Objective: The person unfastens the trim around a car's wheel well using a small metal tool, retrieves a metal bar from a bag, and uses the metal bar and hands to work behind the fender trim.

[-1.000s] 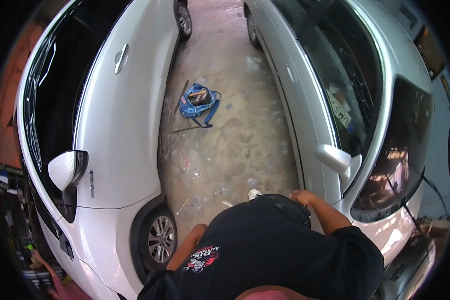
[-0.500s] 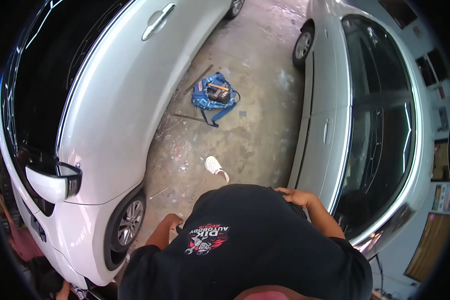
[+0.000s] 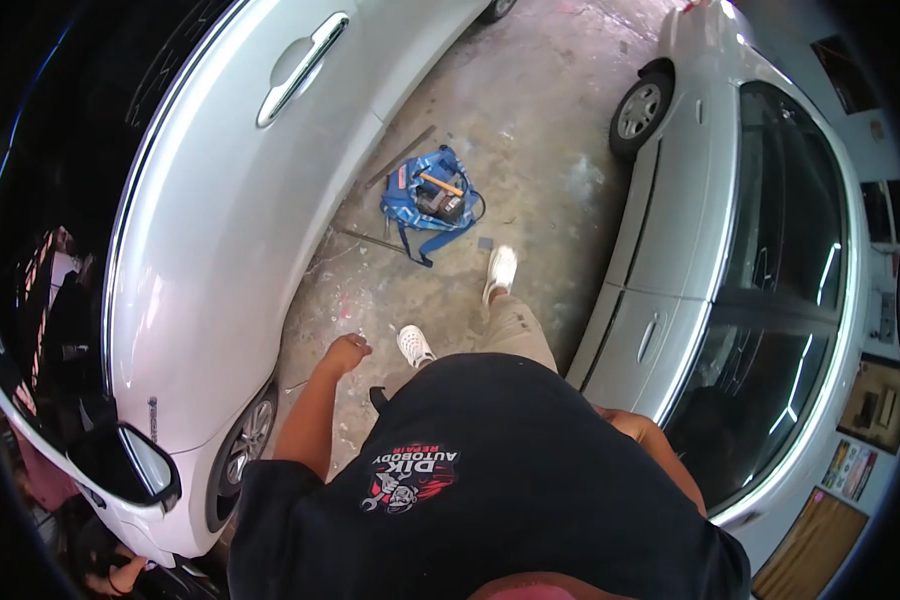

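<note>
Facing blue backpack (image 3: 398, 208), between white car (image 3: 220, 220) and silver car (image 3: 653, 312)

Backpack sits open on concrete floor (image 3: 540, 140) ahead of the person's white clogs (image 3: 414, 346), orange-handled tool (image 3: 441, 184) across its top. Left hand (image 3: 347, 354) hangs between left clog and white car's wheel (image 3: 245, 452), fingers curled; can't tell how tightly, or whether it grips anything. Right hand hidden behind black T-shirt (image 3: 530, 470), state can't be told.
</note>
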A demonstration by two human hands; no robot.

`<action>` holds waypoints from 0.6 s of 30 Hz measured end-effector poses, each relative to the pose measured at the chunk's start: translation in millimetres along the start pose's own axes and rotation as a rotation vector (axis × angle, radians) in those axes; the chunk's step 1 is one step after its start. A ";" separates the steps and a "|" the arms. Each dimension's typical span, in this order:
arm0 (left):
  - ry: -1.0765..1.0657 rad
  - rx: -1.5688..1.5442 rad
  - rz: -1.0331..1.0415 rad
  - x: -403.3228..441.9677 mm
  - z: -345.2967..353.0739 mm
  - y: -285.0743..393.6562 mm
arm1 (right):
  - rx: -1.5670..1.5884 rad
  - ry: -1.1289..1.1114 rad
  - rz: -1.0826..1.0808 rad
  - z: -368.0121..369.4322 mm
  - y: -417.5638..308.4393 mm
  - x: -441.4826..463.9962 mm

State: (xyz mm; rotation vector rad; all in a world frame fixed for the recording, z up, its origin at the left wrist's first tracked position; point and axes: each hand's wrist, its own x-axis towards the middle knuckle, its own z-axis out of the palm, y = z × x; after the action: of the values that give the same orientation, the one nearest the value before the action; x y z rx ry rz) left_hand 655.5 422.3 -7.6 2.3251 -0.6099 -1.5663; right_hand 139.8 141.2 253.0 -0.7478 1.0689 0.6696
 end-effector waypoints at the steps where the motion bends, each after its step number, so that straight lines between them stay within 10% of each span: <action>1: 0.001 0.027 -0.023 13.0 0.5 9.0 | -0.003 -0.049 0.024 -23.5 -19.6 11.8; 7: 0.013 0.121 -0.137 91.1 28.3 33.6 | -0.260 -0.017 -0.005 -185.1 -201.2 95.0; 12: 0.062 -0.130 -0.400 164.7 40.6 75.8 | -1.174 0.210 -0.084 -298.5 -367.2 219.4; 14: 0.037 0.254 -0.016 213.1 50.2 79.1 | -1.340 0.273 -0.167 -313.5 -400.7 265.7; 16: -0.017 -0.034 -0.275 238.1 12.6 185.8 | -1.389 0.279 -0.225 -321.5 -427.6 316.9; 18: 0.037 0.345 0.105 322.0 25.1 137.7 | -1.421 0.215 -0.265 -318.5 -451.2 366.5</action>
State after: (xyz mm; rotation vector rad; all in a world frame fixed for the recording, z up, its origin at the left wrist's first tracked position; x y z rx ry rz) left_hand 710.9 145.9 -216.9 2.5069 -1.0467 -1.4631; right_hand 454.1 -332.8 -87.5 -2.1682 0.5167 1.1048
